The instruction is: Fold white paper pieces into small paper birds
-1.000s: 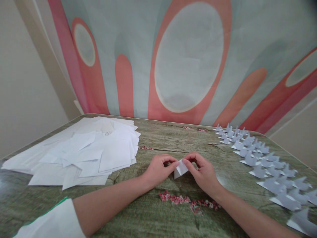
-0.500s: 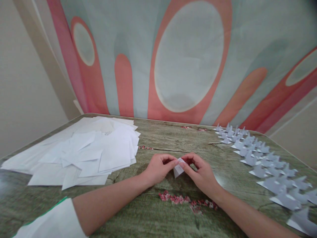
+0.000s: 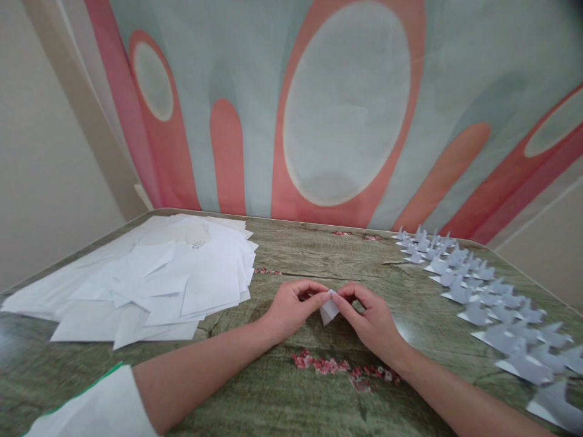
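A small folded white paper piece [image 3: 328,312] is held between both hands over the middle of the table. My left hand [image 3: 295,307] pinches its upper left edge between thumb and fingers. From the other side my right hand [image 3: 368,314] grips the upper right edge, thumb in front. The paper's pointed lower end hangs free below the thumbs, and its top edge is partly hidden by the fingertips.
A spread pile of white paper sheets [image 3: 214,273] covers the table's left side. Several rows of folded white paper birds [image 3: 473,312] stand along the right. The wood-patterned tabletop [image 3: 300,243] meets a coloured backdrop [image 3: 346,109] at the back.
The thumbs have drawn slightly closer together on the paper piece, mostly through the left thumb moving right. The pile and the birds have not moved.
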Action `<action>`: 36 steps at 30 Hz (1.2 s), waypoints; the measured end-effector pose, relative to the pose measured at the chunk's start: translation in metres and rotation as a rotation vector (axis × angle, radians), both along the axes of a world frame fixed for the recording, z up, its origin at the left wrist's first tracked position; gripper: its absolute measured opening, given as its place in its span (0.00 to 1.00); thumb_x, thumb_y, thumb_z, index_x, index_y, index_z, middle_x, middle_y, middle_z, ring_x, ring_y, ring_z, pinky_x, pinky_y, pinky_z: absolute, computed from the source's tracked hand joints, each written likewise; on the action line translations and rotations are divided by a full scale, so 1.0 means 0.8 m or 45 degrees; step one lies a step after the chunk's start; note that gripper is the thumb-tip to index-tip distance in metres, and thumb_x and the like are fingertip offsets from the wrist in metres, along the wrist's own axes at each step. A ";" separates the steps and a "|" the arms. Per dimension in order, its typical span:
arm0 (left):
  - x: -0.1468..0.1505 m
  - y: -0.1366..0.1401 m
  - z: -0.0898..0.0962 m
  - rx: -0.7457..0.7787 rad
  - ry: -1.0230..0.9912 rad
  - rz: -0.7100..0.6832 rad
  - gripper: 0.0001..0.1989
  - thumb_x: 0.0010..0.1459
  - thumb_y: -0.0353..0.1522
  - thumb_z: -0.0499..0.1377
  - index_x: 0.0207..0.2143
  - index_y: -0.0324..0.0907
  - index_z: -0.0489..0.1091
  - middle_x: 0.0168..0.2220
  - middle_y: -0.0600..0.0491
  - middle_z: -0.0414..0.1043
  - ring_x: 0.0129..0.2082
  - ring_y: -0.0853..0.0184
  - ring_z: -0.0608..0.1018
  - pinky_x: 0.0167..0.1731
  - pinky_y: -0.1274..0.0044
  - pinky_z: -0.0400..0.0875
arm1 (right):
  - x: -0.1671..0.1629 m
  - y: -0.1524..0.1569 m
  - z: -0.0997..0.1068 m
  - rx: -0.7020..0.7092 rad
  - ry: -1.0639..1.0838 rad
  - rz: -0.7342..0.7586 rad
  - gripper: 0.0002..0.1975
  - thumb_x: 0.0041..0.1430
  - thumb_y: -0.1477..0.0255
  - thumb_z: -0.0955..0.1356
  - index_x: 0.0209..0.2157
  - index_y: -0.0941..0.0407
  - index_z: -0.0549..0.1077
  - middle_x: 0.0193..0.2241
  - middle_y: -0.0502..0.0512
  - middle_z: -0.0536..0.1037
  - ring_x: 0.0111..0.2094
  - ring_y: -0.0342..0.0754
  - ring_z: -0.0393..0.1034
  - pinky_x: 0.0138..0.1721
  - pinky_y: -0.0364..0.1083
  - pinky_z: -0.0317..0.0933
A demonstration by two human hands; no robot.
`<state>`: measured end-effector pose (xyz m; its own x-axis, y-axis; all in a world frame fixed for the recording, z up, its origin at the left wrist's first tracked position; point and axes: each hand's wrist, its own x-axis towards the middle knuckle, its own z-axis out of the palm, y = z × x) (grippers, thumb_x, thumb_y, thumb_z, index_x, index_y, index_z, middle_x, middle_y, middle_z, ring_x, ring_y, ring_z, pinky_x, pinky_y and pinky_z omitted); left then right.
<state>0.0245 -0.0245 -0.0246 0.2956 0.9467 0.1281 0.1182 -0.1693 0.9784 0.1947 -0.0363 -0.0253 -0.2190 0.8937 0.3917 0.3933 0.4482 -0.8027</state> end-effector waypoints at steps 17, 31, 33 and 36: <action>-0.001 0.002 0.003 -0.057 -0.193 -0.047 0.11 0.51 0.36 0.59 0.28 0.36 0.71 0.26 0.54 0.69 0.27 0.71 0.68 0.30 0.81 0.62 | -0.003 -0.007 0.003 0.127 -0.075 0.021 0.03 0.54 0.71 0.66 0.28 0.56 0.68 0.25 0.49 0.68 0.27 0.43 0.62 0.31 0.42 0.56; -0.002 0.000 0.007 0.060 -0.138 -0.075 0.12 0.52 0.38 0.58 0.28 0.36 0.71 0.28 0.53 0.70 0.30 0.70 0.70 0.33 0.79 0.63 | -0.003 -0.010 0.006 0.142 -0.059 0.017 0.06 0.56 0.70 0.64 0.27 0.55 0.68 0.24 0.50 0.69 0.27 0.44 0.64 0.31 0.44 0.58; -0.002 -0.001 0.006 0.089 -0.115 -0.079 0.12 0.53 0.37 0.57 0.28 0.36 0.71 0.28 0.53 0.70 0.30 0.70 0.70 0.33 0.79 0.64 | -0.003 -0.010 0.006 0.139 -0.060 0.019 0.07 0.57 0.70 0.63 0.27 0.55 0.69 0.24 0.51 0.69 0.28 0.44 0.64 0.31 0.44 0.58; -0.002 -0.001 0.005 0.087 -0.101 -0.071 0.11 0.54 0.37 0.56 0.28 0.36 0.70 0.27 0.53 0.69 0.29 0.70 0.69 0.32 0.79 0.64 | -0.003 -0.009 0.005 0.147 -0.074 0.034 0.07 0.57 0.70 0.63 0.27 0.55 0.69 0.25 0.51 0.69 0.28 0.45 0.64 0.32 0.44 0.58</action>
<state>0.0228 -0.0251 -0.0208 0.3336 0.9173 0.2173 0.0291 -0.2404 0.9702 0.1925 -0.0439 -0.0210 -0.2677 0.8370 0.4772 0.4246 0.5471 -0.7214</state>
